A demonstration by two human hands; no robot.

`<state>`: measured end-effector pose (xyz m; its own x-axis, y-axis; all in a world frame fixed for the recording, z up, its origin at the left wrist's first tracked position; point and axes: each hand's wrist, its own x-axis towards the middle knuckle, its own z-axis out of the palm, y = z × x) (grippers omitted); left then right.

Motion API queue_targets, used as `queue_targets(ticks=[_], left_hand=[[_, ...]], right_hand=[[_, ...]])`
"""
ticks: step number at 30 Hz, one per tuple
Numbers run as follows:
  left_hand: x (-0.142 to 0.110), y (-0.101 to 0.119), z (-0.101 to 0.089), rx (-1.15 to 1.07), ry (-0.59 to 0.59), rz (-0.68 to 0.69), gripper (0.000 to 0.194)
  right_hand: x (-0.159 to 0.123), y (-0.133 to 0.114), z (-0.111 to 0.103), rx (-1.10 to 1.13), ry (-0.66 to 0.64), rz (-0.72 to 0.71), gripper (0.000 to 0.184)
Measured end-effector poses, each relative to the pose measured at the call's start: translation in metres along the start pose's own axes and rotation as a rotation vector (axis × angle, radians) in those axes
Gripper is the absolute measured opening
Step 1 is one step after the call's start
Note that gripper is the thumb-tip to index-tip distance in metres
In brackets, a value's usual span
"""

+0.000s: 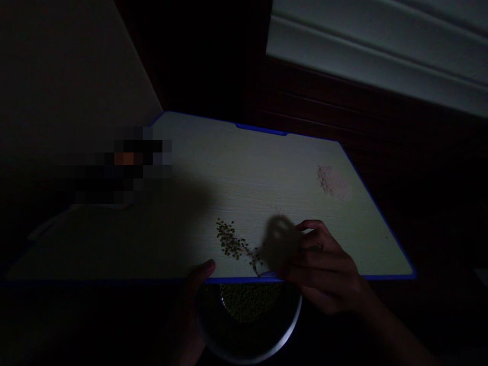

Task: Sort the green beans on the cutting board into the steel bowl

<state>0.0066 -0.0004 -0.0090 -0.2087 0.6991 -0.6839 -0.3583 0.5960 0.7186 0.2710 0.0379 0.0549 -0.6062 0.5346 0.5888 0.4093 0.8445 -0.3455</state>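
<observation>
In dim light, my left hand [194, 305] is around the left side of a round metal bowl [287, 333], its thumb over the tabletop's blue edge. The bowl sits below that edge and holds many small green beans [249, 302], which look like mung beans. On the pale tabletop [236, 162], a scatter of beans [231, 241] lies just above the bowl, with smaller dark bits beside it. My right hand [324, 264] rests at the front edge, right of these beans, fingers curled and the upper ones lifted. Its lower fingertips are in shadow, so what they pinch is hidden.
A pinkish heap of fine grains or debris [333, 182] lies at the tabletop's right side. A pixelated patch [125, 162] hides something at the left. Behind the tabletop are a dark wooden surface [305, 96] and a pale ridged panel [362, 46].
</observation>
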Motion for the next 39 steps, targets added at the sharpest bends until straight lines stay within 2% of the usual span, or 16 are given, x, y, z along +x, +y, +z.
queue_targets(ticks=[4, 8, 12, 14, 17, 20, 24, 26, 28, 31, 35, 39], left_hand=[[-0.006, 0.010, 0.010, 0.004, 0.047, -0.015, 0.035], [-0.009, 0.012, 0.013, -0.055, -0.020, -0.082, 0.039], [-0.003, 0.003, 0.007, -0.004, 0.059, 0.017, 0.043], [-0.003, 0.004, 0.007, 0.017, 0.063, 0.033, 0.042], [-0.008, 0.016, 0.015, 0.006, 0.077, -0.045, 0.027], [-0.014, 0.027, 0.022, 0.014, 0.123, -0.061, 0.019], [-0.008, 0.014, 0.014, 0.033, 0.143, -0.010, 0.030], [-0.003, 0.003, 0.005, 0.023, 0.067, 0.062, 0.046], [0.000, -0.003, -0.001, 0.040, 0.091, 0.068, 0.045], [-0.001, 0.000, -0.002, 0.089, 0.050, 0.064, 0.044], [-0.007, 0.012, 0.009, 0.014, 0.038, -0.022, 0.034], [-0.012, 0.017, 0.017, -0.045, 0.075, -0.077, 0.028]], right_hand=[[-0.002, 0.001, 0.001, 0.015, 0.018, -0.018, 0.028], [-0.004, 0.002, 0.001, -0.067, 0.114, 0.019, 0.034], [-0.001, 0.001, 0.002, -0.210, 0.202, 0.154, 0.042], [0.001, 0.000, 0.002, -0.239, 0.180, 0.187, 0.039], [0.006, -0.001, 0.003, -0.252, 0.122, 0.184, 0.030], [0.009, -0.001, 0.003, -0.222, 0.091, 0.158, 0.025], [0.010, -0.001, 0.001, -0.188, 0.068, 0.112, 0.025], [0.010, -0.001, 0.000, -0.171, 0.066, 0.095, 0.025], [0.009, -0.001, 0.000, -0.153, 0.073, 0.078, 0.024], [0.008, -0.002, -0.001, -0.132, 0.070, 0.079, 0.024], [0.007, 0.000, -0.001, -0.100, 0.062, 0.031, 0.023], [0.006, 0.000, -0.001, -0.072, 0.055, 0.011, 0.021]])
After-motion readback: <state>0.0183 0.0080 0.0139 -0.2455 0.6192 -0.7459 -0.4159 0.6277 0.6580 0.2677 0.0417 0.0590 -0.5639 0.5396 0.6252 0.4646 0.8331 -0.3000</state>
